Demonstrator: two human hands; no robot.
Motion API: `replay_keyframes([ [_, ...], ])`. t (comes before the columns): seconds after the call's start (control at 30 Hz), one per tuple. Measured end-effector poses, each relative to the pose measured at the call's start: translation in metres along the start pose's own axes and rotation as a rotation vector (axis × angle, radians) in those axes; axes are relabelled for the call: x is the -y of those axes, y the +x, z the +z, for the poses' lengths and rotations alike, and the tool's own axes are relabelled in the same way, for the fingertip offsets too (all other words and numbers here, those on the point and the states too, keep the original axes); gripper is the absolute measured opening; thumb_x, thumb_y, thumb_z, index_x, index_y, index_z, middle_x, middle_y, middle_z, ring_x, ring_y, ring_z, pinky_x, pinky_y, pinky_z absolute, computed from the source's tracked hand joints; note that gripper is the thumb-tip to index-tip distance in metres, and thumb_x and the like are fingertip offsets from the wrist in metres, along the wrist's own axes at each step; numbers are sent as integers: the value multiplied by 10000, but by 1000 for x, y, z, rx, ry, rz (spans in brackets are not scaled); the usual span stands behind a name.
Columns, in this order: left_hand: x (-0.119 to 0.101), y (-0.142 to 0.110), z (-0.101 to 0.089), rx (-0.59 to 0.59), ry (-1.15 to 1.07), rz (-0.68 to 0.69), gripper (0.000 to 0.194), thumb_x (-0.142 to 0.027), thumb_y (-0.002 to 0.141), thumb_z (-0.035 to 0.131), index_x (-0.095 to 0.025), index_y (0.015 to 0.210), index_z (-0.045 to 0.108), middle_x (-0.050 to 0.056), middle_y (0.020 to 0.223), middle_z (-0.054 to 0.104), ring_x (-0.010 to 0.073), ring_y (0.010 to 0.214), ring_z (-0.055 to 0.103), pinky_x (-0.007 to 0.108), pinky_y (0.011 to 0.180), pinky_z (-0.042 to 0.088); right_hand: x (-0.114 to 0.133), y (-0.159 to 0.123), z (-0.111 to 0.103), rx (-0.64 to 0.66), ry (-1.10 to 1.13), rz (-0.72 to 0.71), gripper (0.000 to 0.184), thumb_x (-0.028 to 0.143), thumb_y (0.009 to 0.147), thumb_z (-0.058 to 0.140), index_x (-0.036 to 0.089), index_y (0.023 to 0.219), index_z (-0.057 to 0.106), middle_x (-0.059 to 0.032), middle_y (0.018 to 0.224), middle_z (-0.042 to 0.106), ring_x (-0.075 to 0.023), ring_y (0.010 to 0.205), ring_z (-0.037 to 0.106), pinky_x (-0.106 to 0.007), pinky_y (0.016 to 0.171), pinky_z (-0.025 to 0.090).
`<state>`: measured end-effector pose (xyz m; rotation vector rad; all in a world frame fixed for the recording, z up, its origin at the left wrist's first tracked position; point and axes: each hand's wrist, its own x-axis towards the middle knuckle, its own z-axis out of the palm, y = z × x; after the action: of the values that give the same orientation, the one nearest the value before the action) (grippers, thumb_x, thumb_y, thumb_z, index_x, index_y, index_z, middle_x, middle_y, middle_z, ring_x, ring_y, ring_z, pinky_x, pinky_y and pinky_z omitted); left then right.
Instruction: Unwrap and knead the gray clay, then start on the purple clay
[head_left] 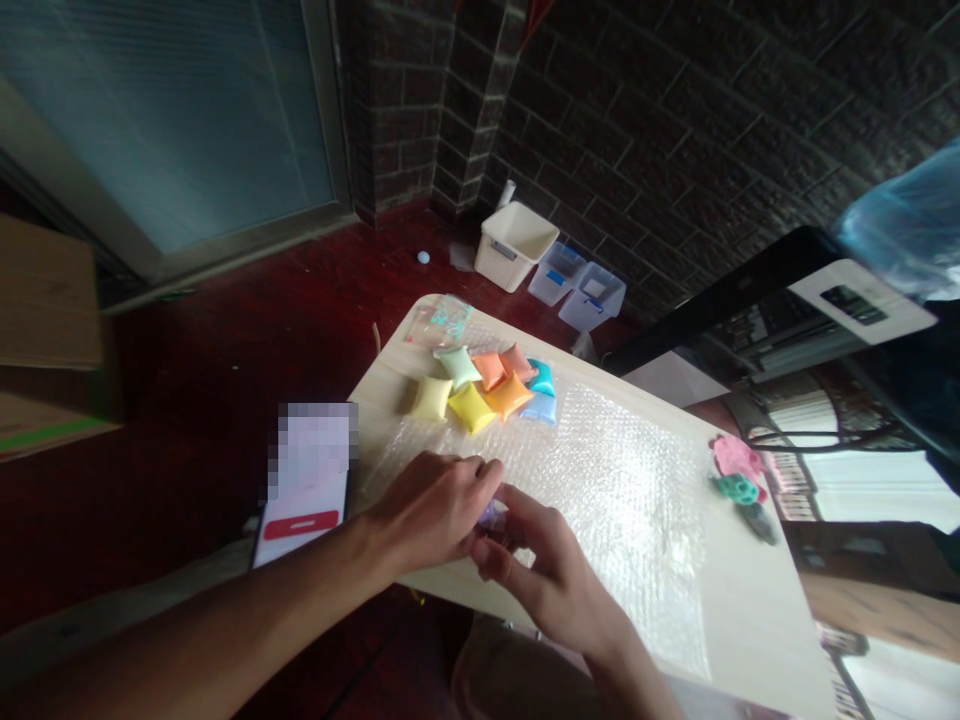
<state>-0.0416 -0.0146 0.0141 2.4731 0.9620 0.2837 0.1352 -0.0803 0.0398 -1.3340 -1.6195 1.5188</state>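
My left hand (439,505) and my right hand (551,565) meet over the near edge of the table, fingers closed around a small purple packet (491,516). Only a shiny bit of it shows; the fingers cover the rest. Just beyond them lies a group of pillow-shaped soft clay packets: a pale yellow one (431,398), a bright yellow one (472,408), an orange one (510,396), a mint green one (457,367) and a light blue one (540,407), among others. Beneath my hands and the packets spreads a sheet of bubble wrap (622,480).
At the table's right end sit pink (737,455) and green (739,488) lumps. A clear bag (442,318) lies at the far corner. Left of the table is a phone-like screen (304,500). A white basket (516,245) and clear bins (592,297) stand on the floor.
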Motion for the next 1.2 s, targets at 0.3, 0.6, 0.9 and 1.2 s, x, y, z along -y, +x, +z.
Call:
replay_keyframes([
  [0.3, 3, -3, -1, 45, 8, 105, 386, -304, 774, 760, -172, 1087, 577, 114, 942, 758, 304, 704, 732, 362, 584, 467, -5, -1, 2, 36, -30, 33, 328, 494, 999, 684, 184, 1109, 672, -20, 827, 682, -149, 685, 589, -255, 592, 495],
  [0.6, 2, -2, 3, 63, -56, 94, 320, -224, 777, 701, -182, 1064, 566, 101, 966, 767, 294, 759, 737, 352, 594, 425, -1, 0, 0, -22, -272, -4, 215, 402, 994, 694, 191, 1029, 675, 7, 765, 659, -149, 665, 558, -283, 627, 447],
  [0.9, 11, 4, 2, -141, -219, -90, 137, -184, 755, 653, -204, 868, 579, 62, 886, 746, 258, 797, 707, 337, 657, 414, -18, -3, -1, -137, -32, 10, 546, 475, 1018, 659, 205, 1484, 568, -10, 806, 640, -167, 668, 603, -299, 586, 538],
  [1.2, 11, 0, 5, -143, -177, -4, 91, -163, 771, 654, -185, 840, 598, 60, 799, 733, 237, 704, 696, 319, 617, 393, -12, -4, -2, -36, 46, -8, 384, 422, 994, 714, 231, 1325, 680, -48, 971, 677, -134, 687, 585, -267, 586, 564],
])
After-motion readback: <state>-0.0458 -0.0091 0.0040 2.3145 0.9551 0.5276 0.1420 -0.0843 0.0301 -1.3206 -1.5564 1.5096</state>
